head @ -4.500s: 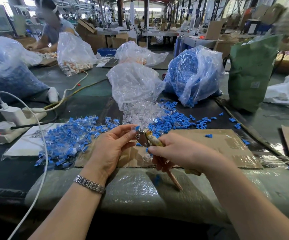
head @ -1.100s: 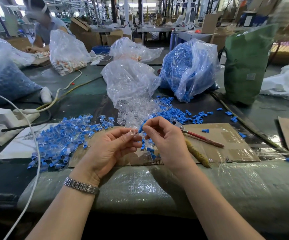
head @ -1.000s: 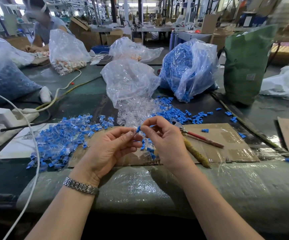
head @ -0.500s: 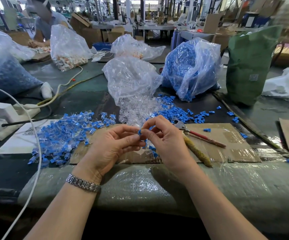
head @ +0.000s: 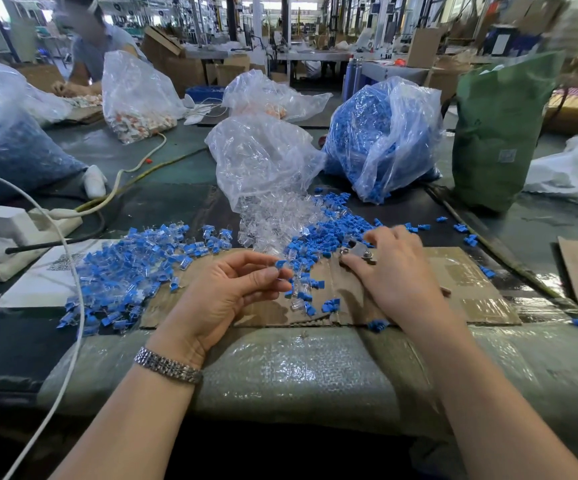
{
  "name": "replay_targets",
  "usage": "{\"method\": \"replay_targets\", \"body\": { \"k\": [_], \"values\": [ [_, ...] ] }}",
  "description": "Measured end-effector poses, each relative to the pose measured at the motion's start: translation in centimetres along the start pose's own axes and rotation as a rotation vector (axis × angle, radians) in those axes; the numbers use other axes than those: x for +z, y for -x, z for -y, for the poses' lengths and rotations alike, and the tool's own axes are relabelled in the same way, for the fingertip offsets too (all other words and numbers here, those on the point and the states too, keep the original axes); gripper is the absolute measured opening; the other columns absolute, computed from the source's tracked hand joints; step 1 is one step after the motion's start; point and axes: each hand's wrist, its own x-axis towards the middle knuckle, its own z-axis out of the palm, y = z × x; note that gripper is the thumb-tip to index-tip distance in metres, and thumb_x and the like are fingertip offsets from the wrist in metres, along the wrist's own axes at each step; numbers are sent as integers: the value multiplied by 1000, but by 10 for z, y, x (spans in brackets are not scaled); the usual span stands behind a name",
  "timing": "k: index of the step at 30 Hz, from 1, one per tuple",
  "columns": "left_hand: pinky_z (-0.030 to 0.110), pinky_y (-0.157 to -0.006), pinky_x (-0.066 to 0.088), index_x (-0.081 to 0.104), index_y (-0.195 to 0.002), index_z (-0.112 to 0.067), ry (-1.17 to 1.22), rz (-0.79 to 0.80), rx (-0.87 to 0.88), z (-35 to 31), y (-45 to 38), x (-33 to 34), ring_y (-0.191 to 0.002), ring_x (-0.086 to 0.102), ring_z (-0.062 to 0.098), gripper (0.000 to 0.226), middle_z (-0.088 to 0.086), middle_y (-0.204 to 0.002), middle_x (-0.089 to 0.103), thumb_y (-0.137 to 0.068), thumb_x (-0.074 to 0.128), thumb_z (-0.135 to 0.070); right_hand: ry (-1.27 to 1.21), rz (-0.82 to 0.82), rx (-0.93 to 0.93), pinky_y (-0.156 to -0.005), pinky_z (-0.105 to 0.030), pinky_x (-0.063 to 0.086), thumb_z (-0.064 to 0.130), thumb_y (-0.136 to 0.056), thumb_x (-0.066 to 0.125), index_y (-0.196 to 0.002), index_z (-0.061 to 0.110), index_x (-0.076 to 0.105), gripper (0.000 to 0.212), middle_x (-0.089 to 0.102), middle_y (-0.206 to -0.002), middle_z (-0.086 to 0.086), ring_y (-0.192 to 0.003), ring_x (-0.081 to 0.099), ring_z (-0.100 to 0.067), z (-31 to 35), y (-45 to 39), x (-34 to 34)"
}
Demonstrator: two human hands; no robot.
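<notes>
**One small piece pinched, a tool under the other palm**

The person's left hand (head: pixel 232 292) hovers over the brown cardboard sheet (head: pixel 460 282) with its palm showing. Thumb and forefinger are closed on a small blue-and-clear plastic piece (head: pixel 280 265), and the other fingers curl loosely beneath. A silver metal watch band (head: pixel 168 363) sits on that wrist.

The right hand (head: pixel 393 271) lies palm-down further right on the same sheet, fingers bent over a metal-headed hand tool (head: pixel 358 252). Only the tool's shiny head shows between the fingers. From here I cannot tell whether the hand has a real grip on it or merely rests over it.

The pinched piece is held just above the cardboard, in front of a spill of clear plastic shells (head: pixel 273 216) pouring from a crumpled clear plastic bag (head: pixel 263 161). Loose blue plastic caps (head: pixel 332 226) lie just right of the spill, beside the right hand. To the left spreads a heap of joined blue-and-clear pieces (head: pixel 124 268), its left edge crossed by a white cable (head: pixel 72 271). Behind stand a clear bag full of blue caps (head: pixel 377 133) and a green sack (head: pixel 495 133).
</notes>
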Motion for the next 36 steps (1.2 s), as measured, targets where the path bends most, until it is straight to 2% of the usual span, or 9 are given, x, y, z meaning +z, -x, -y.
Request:
{"method": "replay_targets", "body": {
  "k": [3,7,10,12,15,18,21,33,36],
  "values": [
    [30,-77,63,77,-95,-6,24,-44,23,1,-4,-1,-89,76,29,22,24,-105,75,-73,75,-6,329,202,154,-100,-48,42,59,-93,57,-130,13,53,60,51,-133,-13,-126,46,-32,-16,-8,-4],
    [26,-73,61,80,-90,-10,51,-87,43,3,-5,-1,-85,75,27,18,22,-101,75,-73,73,-5,376,230,41,-76,-36,41,43,-93,60,-94,17,54,26,58,-113,-12,-92,51,-27,-10,-11,-6],
    [25,-73,61,80,-94,-8,58,-104,36,1,-4,-3,-87,75,26,21,23,-103,74,-74,74,-5,374,229,26,-61,-32,37,35,-94,55,-84,13,55,25,61,-95,-10,-78,50,-24,-1,-15,-8],
    [24,-72,61,79,-98,-6,88,-115,29,0,-4,-4,-87,75,25,25,22,-102,75,-73,75,-5,204,233,63,-51,-32,34,33,-97,53,-78,10,56,29,60,-79,-7,-66,52,-22,5,-18,-15],
    [25,-73,61,80,-96,-6,143,-147,22,0,-5,-4,-88,75,24,23,20,-102,76,-74,73,-3,-145,309,54,-55,-34,45,25,-98,57,-75,7,56,29,54,-69,-7,-60,52,-22,14,-16,-33],
    [25,-75,61,81,-92,-9,196,-158,30,-1,-6,-6,-90,75,22,20,15,-100,77,-76,71,-4,-422,620,8,-77,-43,63,18,-99,60,-94,-1,65,21,63,-81,-11,-72,65,-22,31,-5,-43],
    [25,-77,61,81,-92,-12,185,-138,55,-1,-6,-6,-92,75,18,20,10,-97,78,-75,71,-5,-433,803,-28,-85,-50,61,17,-100,60,-104,-5,62,22,70,-92,-16,-83,70,-26,51,7,-38],
    [27,-81,61,82,-93,-15,84,-97,75,1,-7,-6,-93,73,18,23,9,-100,77,-73,74,-7,-476,832,-89,-87,-55,59,18,-102,56,-98,2,60,17,70,-85,-11,-77,73,-23,65,16,-27],
    [37,-91,60,83,-92,-14,70,-124,64,3,-8,-5,-95,72,23,23,11,-100,77,-71,75,-7,-472,831,-97,-85,-55,59,20,-103,55,-94,4,59,19,69,-83,-11,-74,72,-23,64,16,-23]
  ]
}}
